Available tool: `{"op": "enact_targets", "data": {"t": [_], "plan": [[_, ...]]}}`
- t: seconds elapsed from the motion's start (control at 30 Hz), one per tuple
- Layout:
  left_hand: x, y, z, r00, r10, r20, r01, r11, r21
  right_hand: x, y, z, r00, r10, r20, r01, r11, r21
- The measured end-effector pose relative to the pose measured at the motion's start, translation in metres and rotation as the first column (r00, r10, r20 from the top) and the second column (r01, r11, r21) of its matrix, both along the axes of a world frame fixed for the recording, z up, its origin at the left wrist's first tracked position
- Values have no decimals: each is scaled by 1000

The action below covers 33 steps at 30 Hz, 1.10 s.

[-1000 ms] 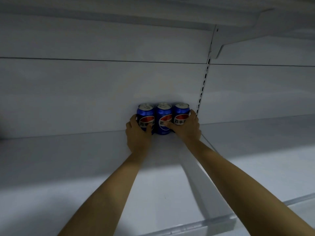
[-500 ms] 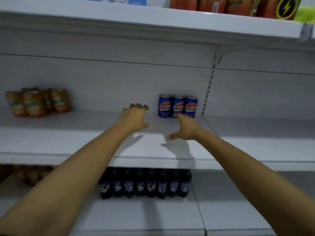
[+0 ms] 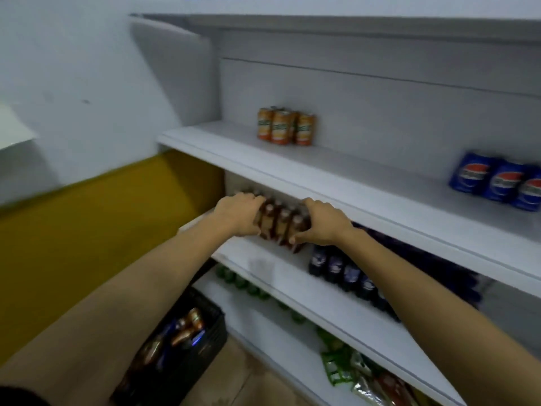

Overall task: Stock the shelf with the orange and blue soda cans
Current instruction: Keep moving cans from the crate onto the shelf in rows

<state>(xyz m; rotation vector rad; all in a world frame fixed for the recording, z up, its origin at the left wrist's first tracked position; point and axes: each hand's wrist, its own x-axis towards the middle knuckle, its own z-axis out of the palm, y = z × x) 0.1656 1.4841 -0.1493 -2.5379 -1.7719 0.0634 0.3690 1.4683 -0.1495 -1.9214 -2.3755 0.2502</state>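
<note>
Both hands on the brown bottles (image 3: 281,225): left hand (image 3: 240,213) curled on their left side, right hand (image 3: 320,221) on the right. Orange cans (image 3: 285,126) sit upright one shelf (image 3: 380,183) up, far left; blue cans (image 3: 497,181) far right, Pepsi logo, text blurred. Left hand nearer orange.
</note>
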Motion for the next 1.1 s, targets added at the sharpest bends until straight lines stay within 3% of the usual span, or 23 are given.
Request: {"op": "enact_targets", "data": {"t": [0.13, 0.23, 0.43, 0.7, 0.9, 1.0, 1.1], "plan": [[-126, -33, -69, 975, 221, -10, -221, 967, -129, -109, 0, -58, 988, 149, -39, -153, 981, -121], [-214, -63, -124, 923, 379, 58, -348, 893, -286, -190, -1, -110, 974, 224, -47, -228, 946, -231], [-354, -105, -210, 824, 546, 155, -422, 772, -476, -318, -10, -206, 969, 235, -74, -242, 853, -462], [-408, -90, -287, 781, 612, 124, -396, 640, -658, -370, -26, -292, 984, -33, -174, -100, 708, -699], [-412, -57, -332, 704, 685, 187, -323, 544, -775, -375, 4, -349, 932, -315, -178, 23, 541, -841], [-419, -42, -361, 602, 775, 191, -331, 461, -823, -384, 26, -388, 882, -445, -157, 77, 464, -882], [-429, -31, -400, 500, 851, 161, -290, 340, -894, -405, 45, -424, 885, -437, -160, 39, 412, -911]]}}
